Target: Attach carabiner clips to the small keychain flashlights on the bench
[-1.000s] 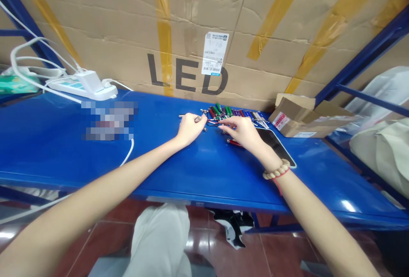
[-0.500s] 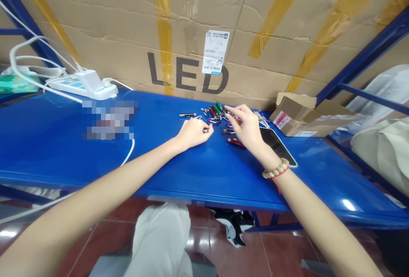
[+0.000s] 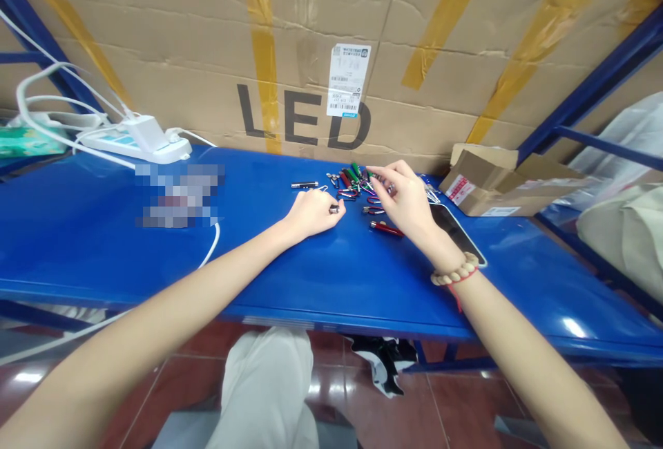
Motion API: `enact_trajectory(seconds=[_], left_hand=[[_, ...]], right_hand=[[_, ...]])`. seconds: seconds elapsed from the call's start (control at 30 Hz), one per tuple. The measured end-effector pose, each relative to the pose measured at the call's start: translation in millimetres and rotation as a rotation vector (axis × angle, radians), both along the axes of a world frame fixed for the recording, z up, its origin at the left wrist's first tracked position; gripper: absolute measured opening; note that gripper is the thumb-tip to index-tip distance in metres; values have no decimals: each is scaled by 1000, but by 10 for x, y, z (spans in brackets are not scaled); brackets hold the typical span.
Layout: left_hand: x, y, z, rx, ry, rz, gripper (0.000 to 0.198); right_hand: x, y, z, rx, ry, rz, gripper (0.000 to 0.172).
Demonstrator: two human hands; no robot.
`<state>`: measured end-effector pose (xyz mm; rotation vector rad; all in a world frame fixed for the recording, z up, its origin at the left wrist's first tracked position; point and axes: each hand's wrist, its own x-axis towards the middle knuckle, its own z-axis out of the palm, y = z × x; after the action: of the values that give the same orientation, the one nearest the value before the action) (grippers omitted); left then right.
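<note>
My left hand [image 3: 312, 214] rests on the blue table with its fingers closed around a small black flashlight [image 3: 334, 209], whose end pokes out near the thumb. A thin wire-like loop shows by its knuckles. My right hand [image 3: 404, 193] hovers over the right side of a pile of small flashlights [image 3: 354, 174], green, red and dark, with clips. Its thumb and fingers are pinched together; something small and shiny shows between them, too small to make out. A black flashlight [image 3: 304, 185] lies behind my left hand. Below my right hand lies a red flashlight [image 3: 386, 228].
A tablet-like dark device [image 3: 458, 235] lies partly under my right wrist. An open cardboard box [image 3: 497, 183] stands at the right. A white power strip [image 3: 166, 150] with cables sits at the left. A large cardboard carton [image 3: 207, 41] walls off the back of the table [image 3: 311, 276].
My right hand has shifted slightly right and up, still pinched, uncovering more of the red flashlight. My left hand stays in place with the black flashlight.
</note>
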<state>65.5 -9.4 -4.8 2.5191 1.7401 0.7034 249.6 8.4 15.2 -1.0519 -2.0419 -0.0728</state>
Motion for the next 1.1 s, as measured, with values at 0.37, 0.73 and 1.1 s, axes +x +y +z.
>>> enact_trajectory(seconds=[0.37, 0.73, 1.1], left_hand=[[4, 8, -1, -9, 21, 24, 44], [-15, 28, -18, -24, 46, 37, 43], [11, -45, 106, -165, 25, 40, 33]], right_hand=[[-17, 22, -7, -22, -36, 146, 28], [-55, -4, -55, -288, -8, 209, 18], [-271, -169, -105, -364, 340, 327, 17]])
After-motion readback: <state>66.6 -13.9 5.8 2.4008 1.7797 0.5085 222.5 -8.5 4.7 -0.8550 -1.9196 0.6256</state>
